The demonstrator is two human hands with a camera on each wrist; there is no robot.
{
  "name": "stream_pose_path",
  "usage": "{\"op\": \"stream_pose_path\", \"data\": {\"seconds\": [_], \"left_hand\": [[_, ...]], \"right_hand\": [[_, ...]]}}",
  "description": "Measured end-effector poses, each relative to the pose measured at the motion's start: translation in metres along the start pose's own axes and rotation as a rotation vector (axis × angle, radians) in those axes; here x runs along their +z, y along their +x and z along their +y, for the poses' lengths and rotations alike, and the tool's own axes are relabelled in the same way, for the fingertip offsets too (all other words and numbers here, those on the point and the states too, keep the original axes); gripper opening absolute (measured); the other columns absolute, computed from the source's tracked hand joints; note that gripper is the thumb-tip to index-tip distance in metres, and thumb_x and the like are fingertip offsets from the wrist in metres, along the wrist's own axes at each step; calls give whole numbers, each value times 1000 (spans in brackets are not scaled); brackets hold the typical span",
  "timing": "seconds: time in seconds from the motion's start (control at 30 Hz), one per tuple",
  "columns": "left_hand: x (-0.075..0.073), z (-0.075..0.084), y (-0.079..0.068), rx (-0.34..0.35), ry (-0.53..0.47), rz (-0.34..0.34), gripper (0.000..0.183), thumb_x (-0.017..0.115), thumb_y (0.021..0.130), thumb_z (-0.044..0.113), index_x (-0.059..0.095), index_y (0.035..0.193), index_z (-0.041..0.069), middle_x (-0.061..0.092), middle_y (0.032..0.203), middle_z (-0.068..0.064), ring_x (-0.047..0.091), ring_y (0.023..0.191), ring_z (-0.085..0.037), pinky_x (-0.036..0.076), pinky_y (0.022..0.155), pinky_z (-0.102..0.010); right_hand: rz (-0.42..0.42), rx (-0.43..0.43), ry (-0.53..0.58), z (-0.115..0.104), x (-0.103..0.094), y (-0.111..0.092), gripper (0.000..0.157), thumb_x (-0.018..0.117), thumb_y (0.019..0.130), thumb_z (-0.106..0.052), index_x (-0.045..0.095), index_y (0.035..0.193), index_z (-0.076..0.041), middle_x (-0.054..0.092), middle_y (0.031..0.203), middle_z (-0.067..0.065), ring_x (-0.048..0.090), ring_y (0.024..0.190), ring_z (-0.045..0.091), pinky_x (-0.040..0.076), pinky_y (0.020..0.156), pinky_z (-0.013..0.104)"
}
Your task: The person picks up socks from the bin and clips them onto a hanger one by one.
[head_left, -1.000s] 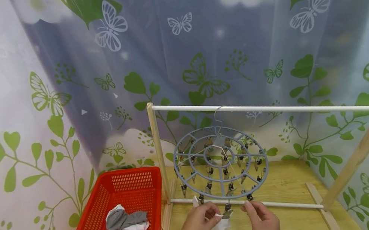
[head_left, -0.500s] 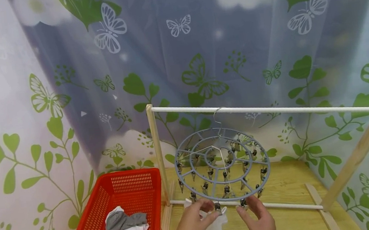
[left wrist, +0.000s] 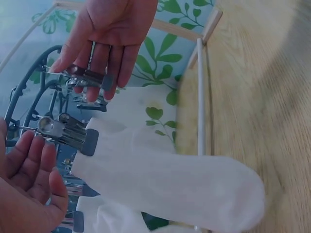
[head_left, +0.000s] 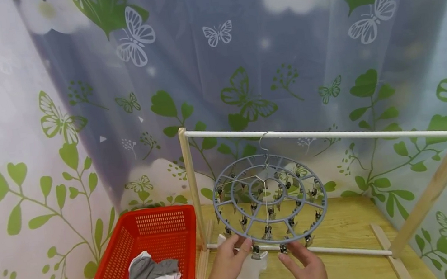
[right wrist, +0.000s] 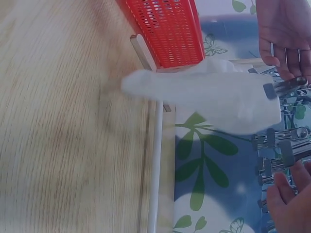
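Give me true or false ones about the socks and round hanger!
1. The red basket holds socks. True.
2. In the head view, the basket is on the right. False: it is left of the rack.
3. The round hanger hooks over the upper white bar. True.
4. Nothing hangs from the hanger. False: a white sock hangs from a metal clip.
5. The left hand and right hand are by the hanger's near edge. True.
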State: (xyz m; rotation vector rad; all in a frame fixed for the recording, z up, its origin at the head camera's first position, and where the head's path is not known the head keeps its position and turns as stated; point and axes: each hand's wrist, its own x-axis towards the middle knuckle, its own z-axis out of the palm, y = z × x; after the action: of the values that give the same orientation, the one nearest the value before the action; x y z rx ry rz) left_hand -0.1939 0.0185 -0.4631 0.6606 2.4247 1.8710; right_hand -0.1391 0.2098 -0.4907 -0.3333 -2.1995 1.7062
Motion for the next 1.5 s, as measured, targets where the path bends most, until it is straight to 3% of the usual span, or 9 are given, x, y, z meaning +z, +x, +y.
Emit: {"op": "stream_pose_path", "data": {"seconds": [0.07, 0.3, 0.6, 0.93, 1.07, 1.27, 1.5], "left_hand": [[-1, 1, 0, -2, -4, 13, 29, 57, 99, 29, 67, 95, 2, 69, 86, -8, 61, 81, -9, 46, 68, -23], [-2, 1, 1, 1, -26, 24, 27, 57, 99, 26, 68, 94, 1, 68, 84, -8, 56, 77, -6, 45, 65, -22], [-7, -1, 4, 18, -64, 21, 25, 57, 99, 23, 68, 96, 1, 70, 88, -9, 63, 83, -14, 49, 72, -24], [-15, -5, 8, 26, -85, 13, 24, 54, 100, 20, 66, 101, -1, 70, 92, -11, 65, 88, -21, 52, 79, -26], [-17, -7, 9, 23, -130, 7, 24, 54, 100, 17, 66, 101, -4, 69, 93, -14, 65, 88, -23, 52, 80, -27], [-22, -7, 9, 4, -125, 4, 27, 54, 101, 20, 65, 100, -4, 69, 91, -15, 65, 88, -24, 54, 81, -34], [-27, -5, 8, -17, -122, 14, 27, 53, 101, 21, 63, 98, -4, 67, 90, -13, 61, 86, -16, 52, 80, -34]], "right_hand": [[-4, -5, -2, 0, 1, 0, 46, 77, 84, -14, 63, 123, 3, 65, 122, 16, 60, 108, 13, 49, 93, 36], [-46, -51, 15, -4, 3, -1, 46, 75, 85, -11, 60, 123, 9, 62, 124, 22, 58, 115, 35, 47, 96, 44], [-86, -53, 5, -10, 11, 3, 32, 75, 86, -21, 71, 113, -5, 73, 104, 6, 63, 107, 23, 43, 97, 49], [-174, -54, -8, -14, 12, 2, 30, 75, 86, -20, 72, 109, -2, 72, 107, 11, 66, 95, 13, 53, 82, 30], [-199, -41, -18, -14, 14, 3, 31, 75, 86, -23, 72, 109, -2, 71, 109, 11, 67, 96, 18, 53, 83, 34], [-250, -6, 21, -13, 14, 3, 38, 74, 87, -24, 69, 113, 3, 70, 111, 16, 68, 97, 26, 55, 76, 29], [-277, 2, 17, -14, 15, 1, 36, 73, 88, -26, 71, 111, 2, 70, 107, 17, 67, 96, 25, 55, 76, 28]]}}
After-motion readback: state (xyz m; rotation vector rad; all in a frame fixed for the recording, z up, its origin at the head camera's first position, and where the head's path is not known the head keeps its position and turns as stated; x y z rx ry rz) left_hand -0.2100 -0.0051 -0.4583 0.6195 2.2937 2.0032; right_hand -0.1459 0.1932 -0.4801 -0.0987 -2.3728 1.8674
